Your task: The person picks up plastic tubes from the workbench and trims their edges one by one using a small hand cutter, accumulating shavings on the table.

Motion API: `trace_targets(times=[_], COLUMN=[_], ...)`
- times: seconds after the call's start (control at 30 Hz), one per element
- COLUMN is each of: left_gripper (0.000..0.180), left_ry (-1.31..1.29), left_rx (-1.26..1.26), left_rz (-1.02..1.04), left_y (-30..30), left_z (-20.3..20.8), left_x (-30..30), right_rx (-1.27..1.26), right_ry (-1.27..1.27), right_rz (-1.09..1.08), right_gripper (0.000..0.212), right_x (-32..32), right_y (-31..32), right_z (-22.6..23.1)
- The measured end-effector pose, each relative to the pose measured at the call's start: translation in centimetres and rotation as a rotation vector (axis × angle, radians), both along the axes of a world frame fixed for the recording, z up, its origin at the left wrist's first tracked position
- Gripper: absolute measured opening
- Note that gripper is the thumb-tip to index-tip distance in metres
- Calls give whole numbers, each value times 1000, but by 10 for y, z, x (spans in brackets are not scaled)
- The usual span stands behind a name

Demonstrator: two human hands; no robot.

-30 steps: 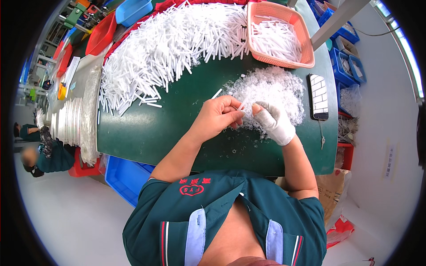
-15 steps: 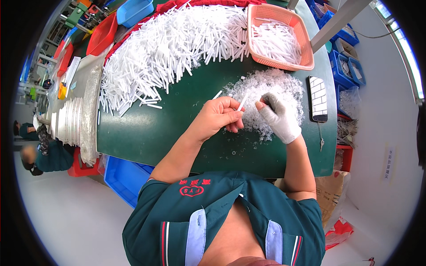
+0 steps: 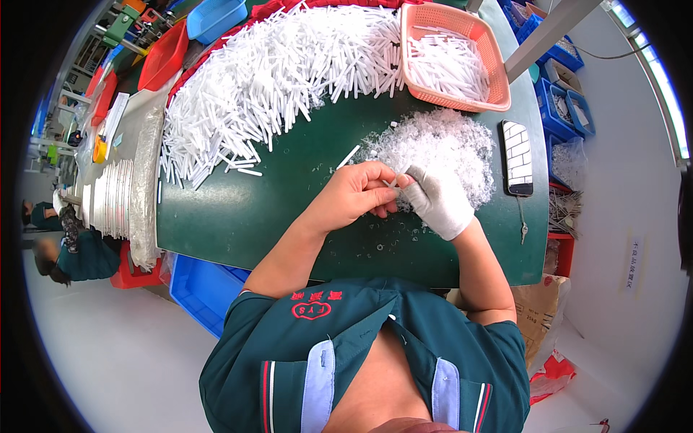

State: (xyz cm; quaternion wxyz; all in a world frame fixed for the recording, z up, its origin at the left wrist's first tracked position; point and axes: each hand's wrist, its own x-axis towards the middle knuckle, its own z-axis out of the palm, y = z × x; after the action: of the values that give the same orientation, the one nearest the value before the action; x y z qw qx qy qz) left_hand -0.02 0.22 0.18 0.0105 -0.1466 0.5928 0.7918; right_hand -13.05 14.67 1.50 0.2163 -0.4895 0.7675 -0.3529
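Over the green table my left hand (image 3: 356,189) is closed, its thumb and fingertips pinching a thin white plastic tube (image 3: 394,183). My right hand (image 3: 437,200) wears a white glove with some fingertips bare, and its thumb and fingers close on the tube's other end. Most of that tube is hidden by the fingers. Another white tube (image 3: 348,156) shows just beyond the left knuckles; whether it is held or lies on the table I cannot tell. Under and beyond the right hand spreads a heap of clear, ring-like plastic scraps (image 3: 462,144).
A large pile of white tubes (image 3: 267,86) covers the table's far left. At the back, a pink basket (image 3: 498,79) holds more tubes. A phone (image 3: 517,159) lies at the right, beside a slanting metal post (image 3: 552,40). Blue bins (image 3: 559,108) stand beyond the table's right side.
My right hand has moved left and closed on the tube in my left hand. More of the second tube shows beyond the left knuckles.
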Motion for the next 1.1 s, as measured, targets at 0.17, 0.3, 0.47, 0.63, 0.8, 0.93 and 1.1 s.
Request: trace_targets(times=[0.17,0.3,0.47,0.63,0.8,0.93,1.1], left_gripper=[16,13,15,17,19,18,19], left_ry=[41,44,13,-1,22,26,21], left_rx=[-77,-162,-163,-12,63,105,104], left_rz=[24,66,99,8,-60,-108,-72], left_y=[1,3,0,-3,-4,-1,0], left_z=[-7,-11,-8,-6,-4,-4,-7], left_x=[-2,-2,-1,-1,1,0,-1], right_rx=[-16,-87,-221,-266,-131,-185,-200], right_ry=[-47,-270,-740,-428,-693,-831,-683], right_rz=[25,18,-207,-231,-137,-235,-311], right_gripper=[38,38,30,18,22,17,12], right_x=[1,0,-27,-26,-15,-5,-2], right_y=[2,4,21,7,5,1,1], right_z=[-1,-2,-1,-9,7,-1,-5])
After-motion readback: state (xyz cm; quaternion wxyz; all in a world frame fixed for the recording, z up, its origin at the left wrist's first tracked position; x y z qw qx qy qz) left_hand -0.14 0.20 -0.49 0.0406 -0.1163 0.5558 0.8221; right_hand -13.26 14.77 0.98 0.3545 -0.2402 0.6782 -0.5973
